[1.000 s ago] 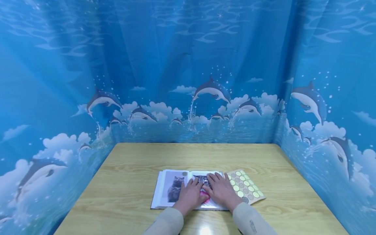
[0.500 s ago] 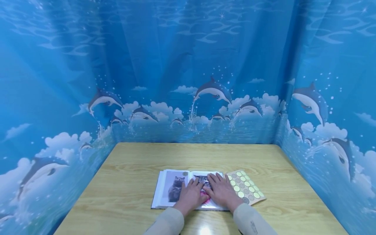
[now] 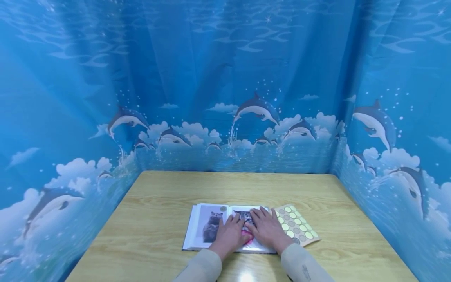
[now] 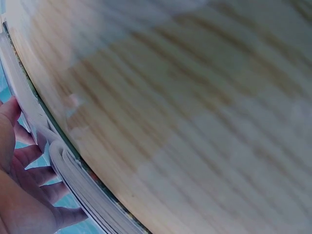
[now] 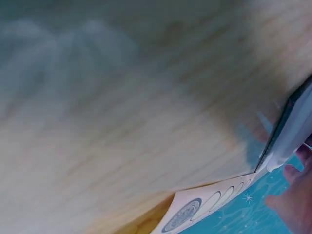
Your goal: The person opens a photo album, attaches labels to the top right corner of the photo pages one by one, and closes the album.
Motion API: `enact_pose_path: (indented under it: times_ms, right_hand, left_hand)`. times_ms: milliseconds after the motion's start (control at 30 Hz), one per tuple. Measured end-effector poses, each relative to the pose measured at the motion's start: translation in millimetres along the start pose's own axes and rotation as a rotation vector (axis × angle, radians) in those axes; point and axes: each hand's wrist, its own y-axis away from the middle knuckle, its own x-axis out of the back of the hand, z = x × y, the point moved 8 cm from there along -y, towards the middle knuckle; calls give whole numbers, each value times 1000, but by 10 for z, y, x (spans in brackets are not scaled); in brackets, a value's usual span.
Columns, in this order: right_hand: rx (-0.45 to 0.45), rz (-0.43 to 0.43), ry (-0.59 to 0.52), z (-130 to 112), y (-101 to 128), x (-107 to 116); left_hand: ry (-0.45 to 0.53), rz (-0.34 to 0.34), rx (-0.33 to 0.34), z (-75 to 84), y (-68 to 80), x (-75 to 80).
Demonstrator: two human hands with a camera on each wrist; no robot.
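Note:
An open photo album (image 3: 192,235) lies on the table, with a grey cat picture (image 3: 211,228) on its left page and a partly covered striped cat picture with pink in it on its right page. My left hand (image 3: 229,236) rests with spread fingers on the right page, close to the fold. Farther right on that page my right hand (image 3: 268,230) lies flat, fingers extended. In the left wrist view, fingers of the left hand (image 4: 27,190) lie along the album's thick pages (image 4: 80,190). The right hand (image 5: 295,200) shows at that view's edge, beside the album.
A sheet of round stickers (image 3: 294,223), yellow-green and grey, lies right of the album, its near corner (image 5: 183,214) lifted in the right wrist view. A round grey sticker (image 3: 223,209) sits above the grey cat. A dolphin-print curtain (image 3: 225,98) surrounds the wooden table (image 3: 158,196).
The head view has shifted slightly, moving everything a little to the right in the picture. Both hands keep nearly the same place on the album page.

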Motion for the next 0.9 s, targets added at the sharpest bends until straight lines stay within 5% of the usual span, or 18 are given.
enact_pose_path:
  times_ms: [900]
  right_hand:
    - [74, 59, -3, 24, -55, -52]
  left_hand:
    - [-6, 8, 7, 3, 12, 37]
